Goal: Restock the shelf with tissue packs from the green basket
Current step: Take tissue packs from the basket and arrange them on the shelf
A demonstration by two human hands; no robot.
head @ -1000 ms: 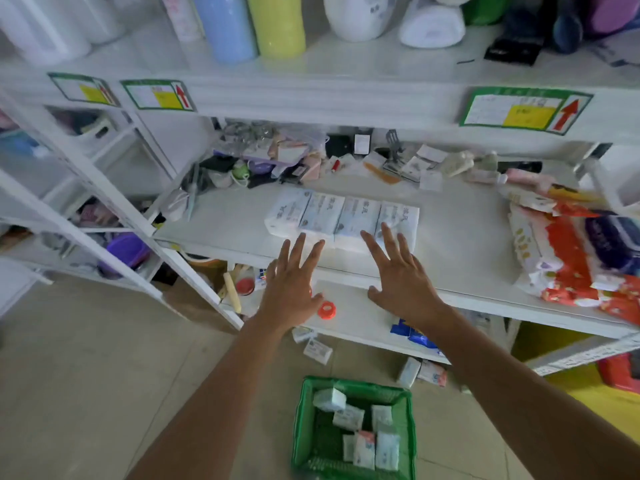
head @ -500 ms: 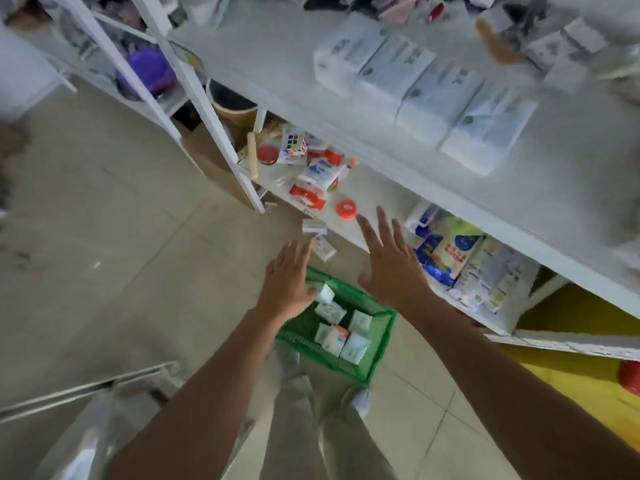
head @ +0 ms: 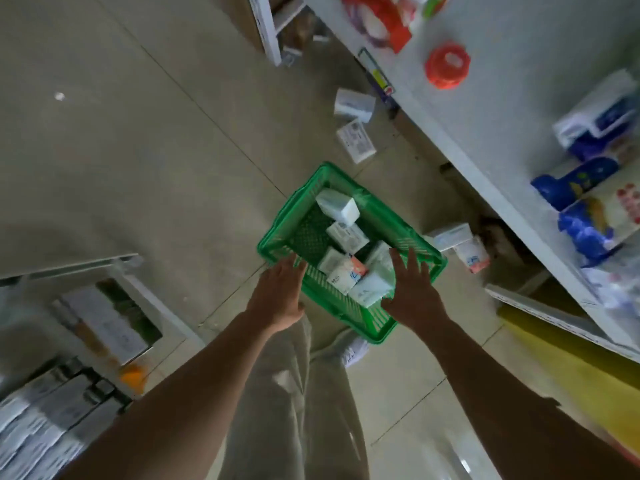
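Basket (head: 289,209): green plastic, set askew on the floor tiles just ahead of the person's legs, near the foot of the shelf (head: 512,84)
Packs (head: 347,237): about six white tissue packs lie loose inside the basket, most heaped toward its near right corner; one of them has a pink end (head: 347,276)
Left hand (head: 280,292): palm down, fingers straight and close together, holding nothing; the fingertips are over the basket's near left rim
Right hand (head: 412,292): palm down, fingers straight and spread apart, holding nothing; it is over the near right packs, with the thumb beside the nearest pack (head: 370,291)
Contact: the frame is blurred, so I cannot tell whether either hand touches the basket or a pack; both look just above
Shelf board: white, running along the right side; an orange round lid (head: 447,65) sits on it, and blue bags (head: 581,216) lie on the level below
Floor packs: two loose boxes (head: 354,105) lie beyond the basket, and two more (head: 453,237) lie just right of it by the shelf's edge
Left side: a low white rack (head: 114,265) with stacked cartons, badly blurred
Legs: light trousers (head: 294,393) show between the two forearms
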